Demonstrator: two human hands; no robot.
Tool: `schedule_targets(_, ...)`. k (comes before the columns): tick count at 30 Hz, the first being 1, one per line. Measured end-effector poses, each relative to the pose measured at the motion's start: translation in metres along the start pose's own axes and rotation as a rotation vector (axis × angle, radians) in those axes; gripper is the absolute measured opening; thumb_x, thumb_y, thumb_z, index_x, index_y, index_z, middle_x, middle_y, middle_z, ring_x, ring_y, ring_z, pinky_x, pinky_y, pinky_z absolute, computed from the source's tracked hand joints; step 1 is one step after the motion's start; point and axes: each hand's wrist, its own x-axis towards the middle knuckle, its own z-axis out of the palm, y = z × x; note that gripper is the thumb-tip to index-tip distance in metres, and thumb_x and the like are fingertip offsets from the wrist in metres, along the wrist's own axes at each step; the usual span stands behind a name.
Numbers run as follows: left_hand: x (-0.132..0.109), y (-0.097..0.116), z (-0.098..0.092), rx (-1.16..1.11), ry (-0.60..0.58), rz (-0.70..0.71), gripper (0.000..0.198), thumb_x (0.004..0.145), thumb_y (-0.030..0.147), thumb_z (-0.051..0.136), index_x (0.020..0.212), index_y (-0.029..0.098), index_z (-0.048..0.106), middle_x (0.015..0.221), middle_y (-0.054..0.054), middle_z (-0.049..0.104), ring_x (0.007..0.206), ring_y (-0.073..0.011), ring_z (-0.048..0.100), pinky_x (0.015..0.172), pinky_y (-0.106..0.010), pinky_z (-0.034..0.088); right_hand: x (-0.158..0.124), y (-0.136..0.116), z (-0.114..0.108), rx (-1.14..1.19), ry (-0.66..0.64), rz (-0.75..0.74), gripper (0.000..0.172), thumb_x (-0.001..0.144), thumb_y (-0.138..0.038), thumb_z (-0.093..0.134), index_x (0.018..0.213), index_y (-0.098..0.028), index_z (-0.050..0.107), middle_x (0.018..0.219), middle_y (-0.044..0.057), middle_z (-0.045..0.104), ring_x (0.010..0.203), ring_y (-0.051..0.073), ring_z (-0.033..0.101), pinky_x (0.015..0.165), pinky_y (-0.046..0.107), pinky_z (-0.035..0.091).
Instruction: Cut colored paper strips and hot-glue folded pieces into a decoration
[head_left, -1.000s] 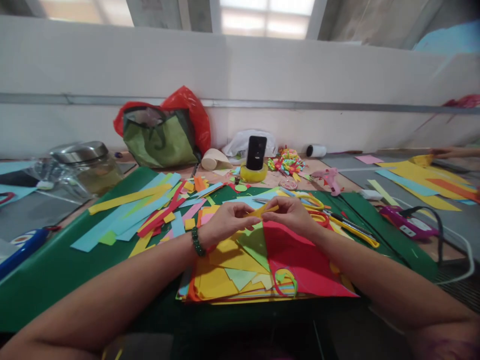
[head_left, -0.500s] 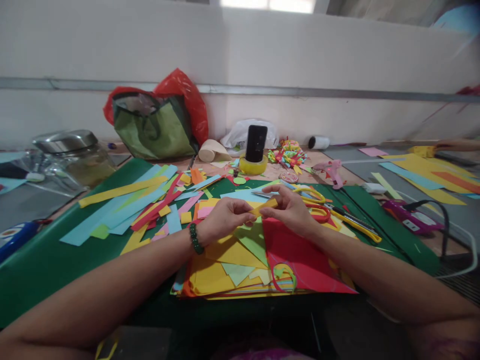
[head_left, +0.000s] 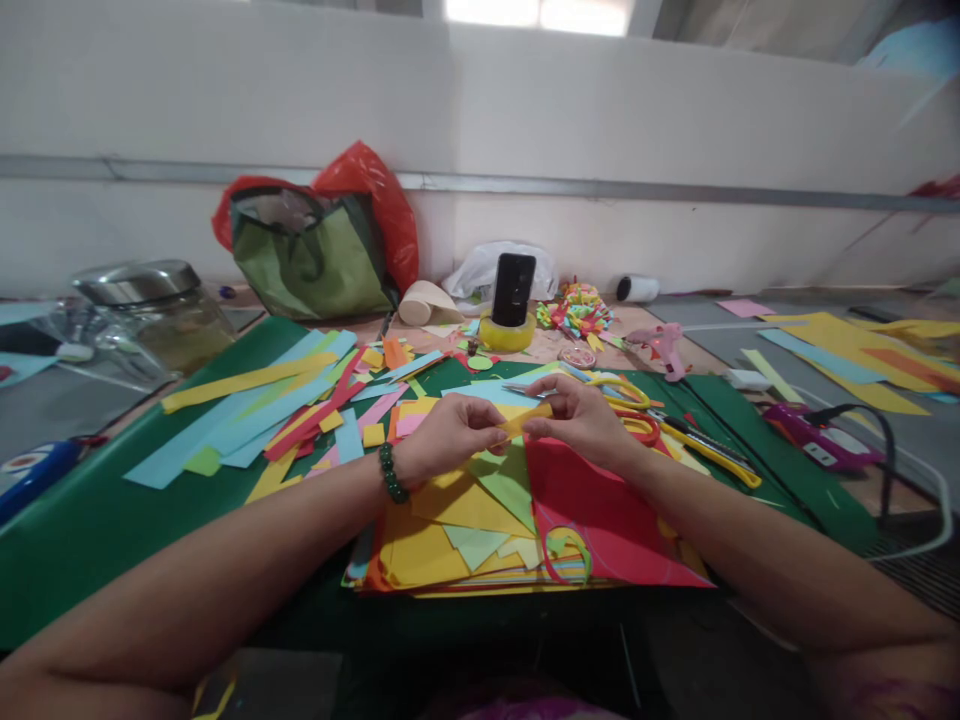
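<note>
Between my two hands is a small yellow paper piece, held above a stack of coloured paper. My left hand, with a green bead bracelet at the wrist, pinches its left end. My right hand grips the other end between thumb and fingers. Silver blades show just behind the right fingers. Under my hands lie a green paper piece and a large red sheet on the stack. A curled green paper strip rests near the front.
Paper strips spread to the left. Right of my hands lie yellow-handled scissors, red-handled scissors and a box cutter. Behind stand a phone on a tape roll, a pink glue gun and a glass jar.
The yellow paper piece has tilted a little and less of it shows at the right fingers. Both hands stay almost in place. The other person's hand at far right is gone from view.
</note>
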Motion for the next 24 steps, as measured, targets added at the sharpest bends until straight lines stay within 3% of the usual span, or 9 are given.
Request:
schedule_targets(5,-0.001,0.003,0.001,0.008,0.006,-0.033,0.012,0.073,0.025,0.069,0.073,0.013,0.069,0.066,-0.003,0.069,0.061,-0.0110,0.062,0.057,-0.020,0.046,-0.004,-0.003,0.004,0.015,0.014,-0.028,0.050,0.063,-0.046,0.081,0.095,-0.020,0.052,0.063,-0.002,0.067,0.062,0.017,0.067,0.056,0.027,0.049)
schedule_targets(9,-0.001,0.002,0.003,0.085,-0.017,-0.030,0.018,0.071,0.030,0.071,0.065,0.014,0.069,0.061,-0.003,0.067,0.055,-0.0105,0.058,0.050,-0.019,0.039,-0.007,-0.003,0.010,0.000,0.008,-0.064,0.047,0.066,-0.048,0.080,0.094,-0.020,0.053,0.063,-0.001,0.067,0.062,0.018,0.068,0.056,0.028,0.051)
schedule_targets(17,0.000,0.005,0.003,0.139,-0.042,0.033,0.016,0.074,0.022,0.067,0.061,0.014,0.065,0.059,-0.003,0.068,0.055,-0.0111,0.061,0.054,-0.020,0.045,-0.007,-0.010,0.003,-0.023,-0.059,-0.009,0.051,0.061,-0.049,0.082,0.088,-0.020,0.051,0.057,-0.004,0.065,0.053,0.015,0.064,0.047,0.023,0.044)
schedule_targets(24,-0.002,0.008,0.002,0.087,-0.083,0.019,0.018,0.074,0.024,0.067,0.060,0.014,0.063,0.059,-0.005,0.070,0.056,-0.0123,0.064,0.053,-0.020,0.046,-0.006,-0.014,-0.008,0.026,-0.155,0.057,0.052,0.057,-0.045,0.086,0.084,-0.021,0.049,0.052,-0.006,0.064,0.050,0.014,0.065,0.051,0.025,0.050)
